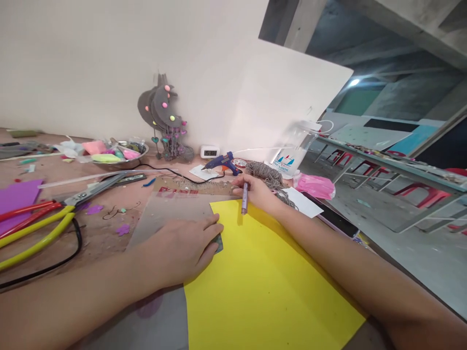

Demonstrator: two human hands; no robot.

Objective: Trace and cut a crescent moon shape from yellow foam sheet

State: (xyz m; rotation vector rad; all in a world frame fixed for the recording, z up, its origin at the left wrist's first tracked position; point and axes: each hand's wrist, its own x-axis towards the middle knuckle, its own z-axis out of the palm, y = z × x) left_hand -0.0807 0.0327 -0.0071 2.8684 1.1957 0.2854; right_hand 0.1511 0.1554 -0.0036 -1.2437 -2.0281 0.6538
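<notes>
A large yellow sheet [262, 282] lies on a grey board [156, 214] in front of me. My left hand [186, 245] rests at the sheet's left edge, its fingers pressed together over a small dark piece [219, 243] that is mostly covered by the palm and fingers. At the sheet's top edge my right hand [257, 192] is closed around a purple-grey pen [244, 199], which points down toward the yellow surface.
Red- and yellow-handled cutters [69, 209] and purple sheets [18, 201] lie left. Behind are a bowl of clay [124, 153], a grey moon ornament [162, 109], a clock [209, 151] and a blue glue gun [224, 163]. Yarn [266, 172], a jug [292, 155] and a phone [332, 214] are right.
</notes>
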